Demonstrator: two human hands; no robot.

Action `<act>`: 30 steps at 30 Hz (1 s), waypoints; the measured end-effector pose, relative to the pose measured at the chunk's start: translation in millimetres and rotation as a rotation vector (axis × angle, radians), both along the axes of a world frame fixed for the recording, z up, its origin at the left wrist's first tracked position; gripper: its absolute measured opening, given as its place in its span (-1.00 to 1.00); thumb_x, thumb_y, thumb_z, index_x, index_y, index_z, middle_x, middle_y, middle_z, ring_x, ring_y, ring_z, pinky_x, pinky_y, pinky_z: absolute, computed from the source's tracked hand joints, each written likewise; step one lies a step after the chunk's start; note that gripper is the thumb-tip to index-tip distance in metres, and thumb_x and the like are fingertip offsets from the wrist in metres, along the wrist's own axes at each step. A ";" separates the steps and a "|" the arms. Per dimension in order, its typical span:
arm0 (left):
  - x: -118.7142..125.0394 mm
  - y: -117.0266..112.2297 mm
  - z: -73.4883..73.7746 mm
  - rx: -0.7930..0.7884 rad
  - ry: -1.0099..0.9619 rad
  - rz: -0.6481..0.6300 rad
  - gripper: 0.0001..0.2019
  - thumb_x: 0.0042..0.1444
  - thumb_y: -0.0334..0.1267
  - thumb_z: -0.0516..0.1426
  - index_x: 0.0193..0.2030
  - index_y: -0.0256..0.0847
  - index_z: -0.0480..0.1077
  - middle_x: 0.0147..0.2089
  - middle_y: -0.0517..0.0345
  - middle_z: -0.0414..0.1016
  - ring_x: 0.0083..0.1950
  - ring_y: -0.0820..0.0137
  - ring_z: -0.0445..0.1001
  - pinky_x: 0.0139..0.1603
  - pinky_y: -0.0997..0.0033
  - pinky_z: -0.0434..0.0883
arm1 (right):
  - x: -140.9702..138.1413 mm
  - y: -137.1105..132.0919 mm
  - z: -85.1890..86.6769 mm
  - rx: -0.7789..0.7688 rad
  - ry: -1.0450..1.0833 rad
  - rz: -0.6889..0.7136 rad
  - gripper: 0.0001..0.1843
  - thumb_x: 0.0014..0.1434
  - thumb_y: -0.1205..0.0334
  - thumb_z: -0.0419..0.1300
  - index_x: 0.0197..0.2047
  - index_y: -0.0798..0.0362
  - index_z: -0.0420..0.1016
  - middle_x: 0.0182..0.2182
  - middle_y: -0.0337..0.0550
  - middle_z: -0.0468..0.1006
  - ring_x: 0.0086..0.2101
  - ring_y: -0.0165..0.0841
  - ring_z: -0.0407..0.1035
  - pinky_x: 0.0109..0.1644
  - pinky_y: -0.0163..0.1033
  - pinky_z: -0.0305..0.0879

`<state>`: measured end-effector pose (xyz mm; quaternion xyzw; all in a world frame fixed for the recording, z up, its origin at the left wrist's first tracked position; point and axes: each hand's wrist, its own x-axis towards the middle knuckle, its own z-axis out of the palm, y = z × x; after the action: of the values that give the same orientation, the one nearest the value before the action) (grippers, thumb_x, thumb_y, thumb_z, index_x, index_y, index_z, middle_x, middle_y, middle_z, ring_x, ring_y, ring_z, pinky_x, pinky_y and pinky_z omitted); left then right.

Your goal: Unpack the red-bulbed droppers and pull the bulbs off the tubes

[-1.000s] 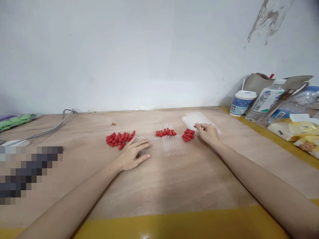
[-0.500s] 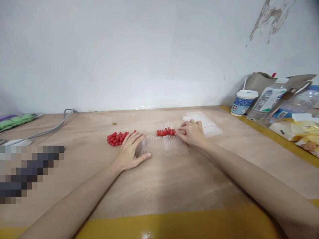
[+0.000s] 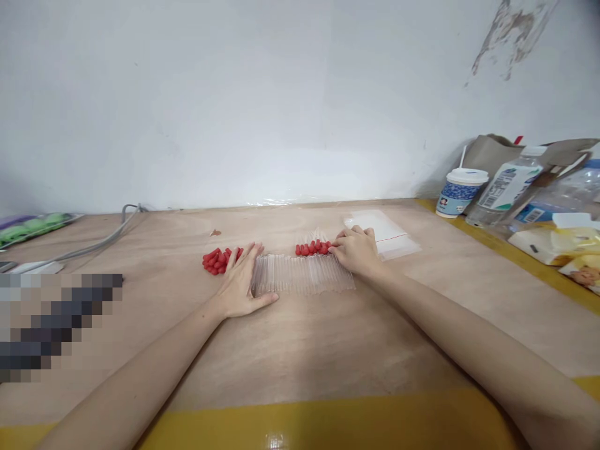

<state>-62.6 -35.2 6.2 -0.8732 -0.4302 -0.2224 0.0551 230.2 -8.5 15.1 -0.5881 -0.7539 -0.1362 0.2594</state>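
Note:
A row of thin clear tubes lies side by side on the wooden table. At the left end of the row rests my left hand, open, fingers stretched forward and thumb out along the near side of the tubes. Its fingertips partly cover a pile of red rubber bulbs. Behind the tubes is a short line of red-capped droppers, their clear tips pointing to the wall. My right hand is closed in a pinch at the right end of that line, on a red bulb mostly hidden by the fingers.
White plastic bags lie behind my right hand. A paper cup, a bottle and a yellow packet stand at the right. A grey cable and a green package are at the left.
My left hand has shifted slightly left, uncovering more tubes at that end. The fingers of my right hand have drawn in closer to the red-capped line.

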 end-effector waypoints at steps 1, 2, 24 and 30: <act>0.0 -0.6 1.1 -0.009 0.020 -0.009 0.00 -0.10 0.16 0.12 0.31 -0.31 -0.31 0.30 -0.23 -0.01 0.33 -0.01 -0.12 0.27 -0.17 -0.20 | 0.9 -0.2 -0.3 0.015 0.041 -0.015 -0.76 0.13 0.15 0.10 -0.44 0.00 0.56 -0.32 -0.14 0.53 -0.25 -0.27 0.22 -0.21 -0.11 -0.10; -0.1 -0.7 1.6 -0.010 0.031 -0.012 0.00 -0.11 0.19 0.12 0.31 -0.31 -0.29 0.31 -0.23 -0.03 0.34 -0.02 -0.14 0.27 -0.17 -0.19 | 1.9 -0.4 -0.7 0.040 0.095 -0.028 -0.75 0.14 0.14 0.09 -0.42 0.00 0.56 -0.31 -0.14 0.52 -0.25 -0.26 0.22 -0.21 -0.11 -0.09; 46.1 -16.4 -7.9 0.490 -0.079 -0.328 -0.84 0.10 -0.36 0.11 -0.17 -0.27 0.42 -0.15 0.06 0.53 -0.07 0.34 0.48 0.04 0.25 0.41 | -12.9 -65.3 -17.4 0.227 0.184 0.521 -0.86 0.15 0.27 0.11 -0.25 -0.01 0.49 -0.27 -0.21 0.57 -0.29 -0.37 0.31 -0.17 -0.14 0.00; 55.2 -20.2 -6.6 0.496 -0.077 -0.357 -0.87 0.10 -0.35 0.10 -0.21 -0.28 0.42 -0.19 0.06 0.54 -0.10 0.32 0.49 -0.03 0.27 0.47 | -24.7 -63.3 -21.0 0.283 0.052 0.510 -0.72 0.11 0.08 0.16 -0.14 0.01 0.46 -0.21 -0.15 0.54 -0.20 -0.30 0.31 -0.10 -0.10 -0.01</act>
<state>-7.4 -55.4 -0.4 -0.8857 -0.2046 -0.3598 0.2102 205.5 -71.8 -5.8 -0.3410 -0.8440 -0.1553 0.3837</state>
